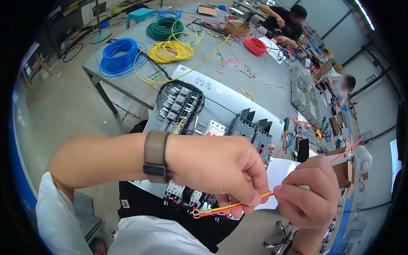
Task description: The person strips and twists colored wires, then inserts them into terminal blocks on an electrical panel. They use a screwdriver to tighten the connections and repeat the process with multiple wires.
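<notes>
My left hand [221, 170], a dark-strapped band on its wrist, pinches a yellow wire [214, 209] and a red wire [221, 212] lying side by side. A ring terminal [196, 213] is at their left end. Close beside it, my right hand [309, 191] is closed on the red wire, which comes out beyond its knuckles toward the upper right. The yellow wire runs up to my right fingertips; whether they grip it too is hidden. Below both hands is a metal mounting plate [193, 76] carrying black breakers [250, 131] and a bundle of black wiring [178, 102].
On the grey table [204, 63] lie blue [119, 55], green [165, 28], yellow [170, 52] and red [255, 46] wire coils. Hand tools [293, 131] and a white paper [280, 168] are at the right. Two people [282, 23] sit farther off.
</notes>
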### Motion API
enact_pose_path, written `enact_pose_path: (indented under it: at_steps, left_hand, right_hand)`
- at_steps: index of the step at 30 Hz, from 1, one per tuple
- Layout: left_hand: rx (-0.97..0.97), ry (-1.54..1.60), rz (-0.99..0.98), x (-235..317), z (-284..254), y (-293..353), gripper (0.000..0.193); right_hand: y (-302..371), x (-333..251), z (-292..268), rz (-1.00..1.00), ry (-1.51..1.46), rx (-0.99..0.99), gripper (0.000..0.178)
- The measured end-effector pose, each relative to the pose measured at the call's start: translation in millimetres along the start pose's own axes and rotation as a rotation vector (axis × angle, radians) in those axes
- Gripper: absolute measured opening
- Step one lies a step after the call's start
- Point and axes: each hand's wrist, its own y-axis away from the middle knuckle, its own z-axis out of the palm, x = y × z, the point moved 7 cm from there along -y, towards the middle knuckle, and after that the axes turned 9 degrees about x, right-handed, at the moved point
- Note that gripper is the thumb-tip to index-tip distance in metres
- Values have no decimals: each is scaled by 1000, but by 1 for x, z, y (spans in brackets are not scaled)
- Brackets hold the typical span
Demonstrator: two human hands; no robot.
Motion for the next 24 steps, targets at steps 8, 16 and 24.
enact_pose_path:
  at_steps: [8,16,24]
  left_hand:
    - [-66,122,-59,-4,4,0,25]
    - [-25,201,-106,-8,2,5,25]
    - [-61,209,-80,-11,1,3,26]
  right_hand:
    - [2,-4,-7,-152,35,84,33]
    - [6,0,-1,-105,-13,174,27]
    - [0,1,-2,-188,-92,102,30]
